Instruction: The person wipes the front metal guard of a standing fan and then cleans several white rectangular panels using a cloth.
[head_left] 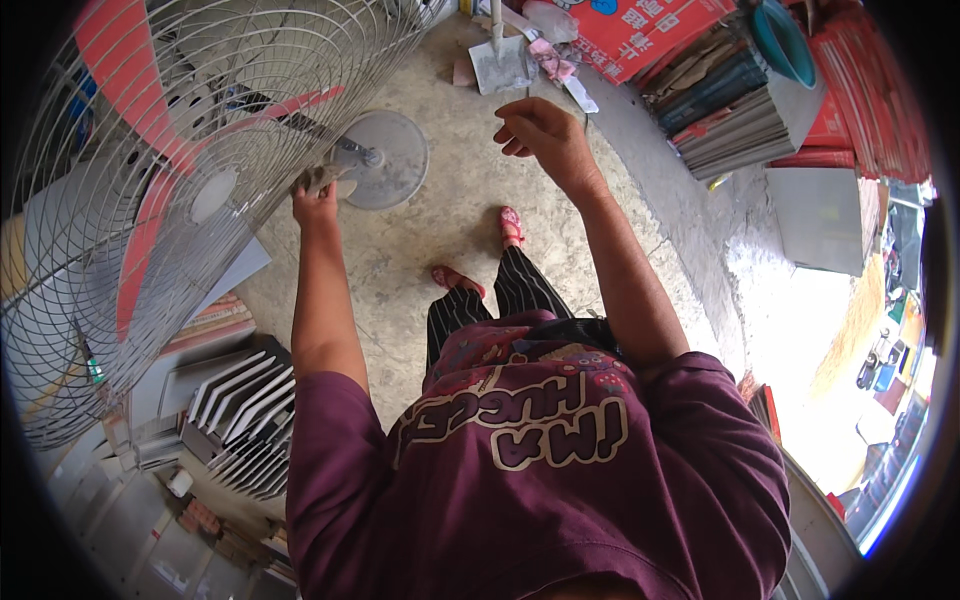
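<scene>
At the edge of a large pedestal fan (214,194) with red blades and a wire guard, my left hand (317,207) is closed on a small grey-brown thing (316,178). It looks crumpled like a rag, but its kind is unclear. Behind that hand, the fan's round grey base (392,180) rests on the floor. My right hand (547,143) is raised in front of me to the right, its fingers loosely bent and apart, with nothing visible in them.
A shovel (503,64) with a dusty blade stands ahead on the concrete floor (395,270). Stacked tiles and red cartons (870,95) fill the far right, with a teal basin (783,42) on top. Left of me, dark-and-white slabs (238,400) stand in a rack.
</scene>
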